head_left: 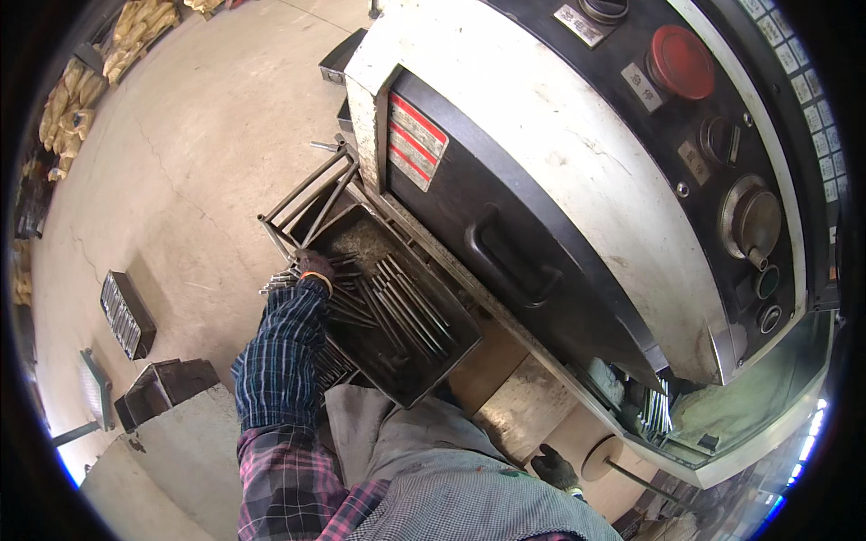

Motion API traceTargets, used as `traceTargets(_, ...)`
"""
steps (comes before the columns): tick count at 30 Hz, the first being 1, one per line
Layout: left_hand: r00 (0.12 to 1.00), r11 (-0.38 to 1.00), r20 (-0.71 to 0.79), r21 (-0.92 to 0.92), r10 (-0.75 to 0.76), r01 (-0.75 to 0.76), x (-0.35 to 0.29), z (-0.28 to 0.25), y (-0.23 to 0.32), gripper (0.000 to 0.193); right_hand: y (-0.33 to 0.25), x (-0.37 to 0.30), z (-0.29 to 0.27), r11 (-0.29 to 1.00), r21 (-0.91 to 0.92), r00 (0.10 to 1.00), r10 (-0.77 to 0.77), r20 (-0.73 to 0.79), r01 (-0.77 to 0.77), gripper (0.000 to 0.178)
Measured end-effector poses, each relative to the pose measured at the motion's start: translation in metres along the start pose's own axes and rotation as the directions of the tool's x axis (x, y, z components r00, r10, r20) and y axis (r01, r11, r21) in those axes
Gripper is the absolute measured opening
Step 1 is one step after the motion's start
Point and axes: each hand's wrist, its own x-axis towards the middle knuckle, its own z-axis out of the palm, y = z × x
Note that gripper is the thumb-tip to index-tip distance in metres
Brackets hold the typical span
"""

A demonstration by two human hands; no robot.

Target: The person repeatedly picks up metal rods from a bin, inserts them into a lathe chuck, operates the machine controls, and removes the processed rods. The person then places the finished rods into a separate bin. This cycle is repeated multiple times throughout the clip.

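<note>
My left hand (313,263), in a dark glove, reaches down to the left edge of a dark metal tray (465,347). Thin metal rods (347,305) lie at its fingers and show on both sides of it; the glove hides whether it grips any. More long rods (410,307) lie side by side in the tray's right half. Low by my right side hangs my right hand (554,469), also gloved, its fingers loosely apart and nothing seen in them. It is nearest to a round brown disc (603,458) with a rod through it.
A white and black machine (505,108) fills the right, with a handled door (514,257) and a red button (681,61). A metal-bar frame (307,198) stands behind the tray. Leftward on the floor sits a box of rods (127,315). Yellowish bundles (140,36) lie far left.
</note>
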Motion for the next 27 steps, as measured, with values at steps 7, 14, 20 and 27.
traceTargets(7,0.988,0.996,-0.128,0.037,0.091,-0.087,-0.054,0.017,-0.039,0.024,-0.029,0.054,-0.001,0.946,-0.119,0.953,-0.303,-0.006,0.300,0.061)
traceTargets(14,0.953,0.955,-0.245,-0.191,0.176,-0.225,-0.118,-0.040,-0.069,0.035,-0.252,0.086,0.045,0.872,0.456,0.709,-0.436,0.555,0.179,0.065)
traceTargets(20,0.986,0.940,0.094,-0.327,0.140,-0.102,-0.117,-0.089,-0.081,0.042,-0.360,0.090,0.113,0.750,0.626,0.610,-0.399,0.685,-0.214,0.086)
traceTargets(27,0.986,0.879,0.117,-0.473,0.120,-0.051,-0.095,-0.055,-0.088,0.042,-0.376,0.122,0.174,0.580,0.754,0.587,-0.508,0.630,-0.307,0.102)
